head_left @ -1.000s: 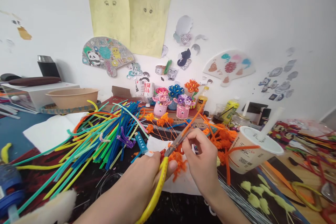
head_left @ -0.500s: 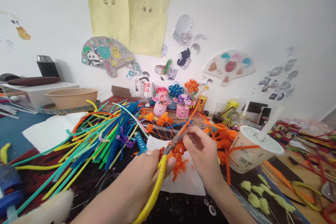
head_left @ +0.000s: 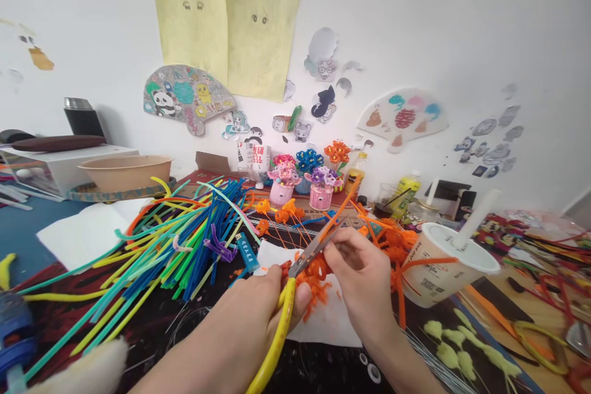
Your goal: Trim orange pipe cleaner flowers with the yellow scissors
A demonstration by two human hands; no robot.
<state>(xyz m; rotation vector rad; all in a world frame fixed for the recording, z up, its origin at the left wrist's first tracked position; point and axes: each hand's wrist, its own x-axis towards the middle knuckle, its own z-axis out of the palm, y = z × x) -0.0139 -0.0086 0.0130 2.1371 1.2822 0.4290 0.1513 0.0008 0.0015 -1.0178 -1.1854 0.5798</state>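
Observation:
In my left hand is a pair of scissors with a yellow handle, its blades pointing up and to the right. My fingers are wrapped round the scissors near the pivot. My right hand pinches a curled orange pipe cleaner just beneath the blades. Its fingertips lie close beside the metal, and part of the curl is hidden. Orange fuzz clippings lie on a white paper sheet under both hands.
Left of my hands spreads a heap of coloured pipe cleaners, beside a blue lighter box. A lidded paper cup with a wide straw stands on the right. Pink flower pots stand behind. Wires and googly eyes lie near the front.
My right hand has shifted slightly to the right and down beside the blades. The scissors have moved a little and stay in my left hand. More of the paper's right part shows.

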